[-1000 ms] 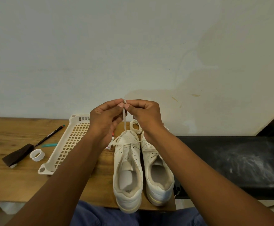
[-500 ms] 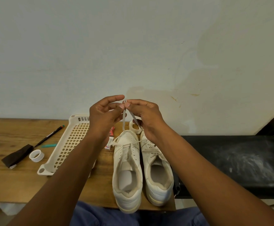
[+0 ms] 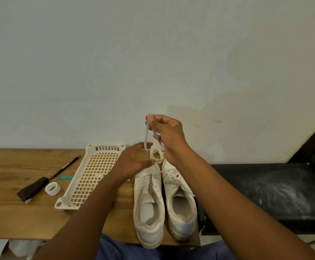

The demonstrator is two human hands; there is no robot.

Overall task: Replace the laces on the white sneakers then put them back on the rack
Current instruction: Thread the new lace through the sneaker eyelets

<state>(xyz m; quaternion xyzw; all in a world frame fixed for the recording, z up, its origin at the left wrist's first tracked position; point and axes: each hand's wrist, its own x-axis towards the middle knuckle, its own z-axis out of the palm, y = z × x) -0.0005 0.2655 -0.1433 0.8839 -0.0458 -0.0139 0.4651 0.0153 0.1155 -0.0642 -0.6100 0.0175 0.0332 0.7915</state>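
Observation:
Two white sneakers stand side by side on the wooden table point(image 3: 12, 212), heels toward me: the left sneaker point(image 3: 149, 207) and the right sneaker point(image 3: 181, 201). My right hand point(image 3: 167, 134) is raised above their toes and pinches the ends of a white lace point(image 3: 146, 136), which hangs down to the left sneaker's front eyelets. My left hand point(image 3: 134, 161) is lower, blurred, beside the hanging lace near the left toe, with its fingers loosely spread. A coiled white lace point(image 3: 157, 156) lies just beyond the toes.
A white perforated plastic rack tray point(image 3: 94, 175) lies left of the sneakers. Further left are a pen point(image 3: 64, 168), a teal cap point(image 3: 64, 177), a tape roll point(image 3: 52, 188) and a dark brush point(image 3: 32, 189). A black bench point(image 3: 265, 190) adjoins the table on the right.
My left hand has let go of the lace ends and dropped toward the left sneaker's toe. My right hand stays raised, now holding the lace ends alone.

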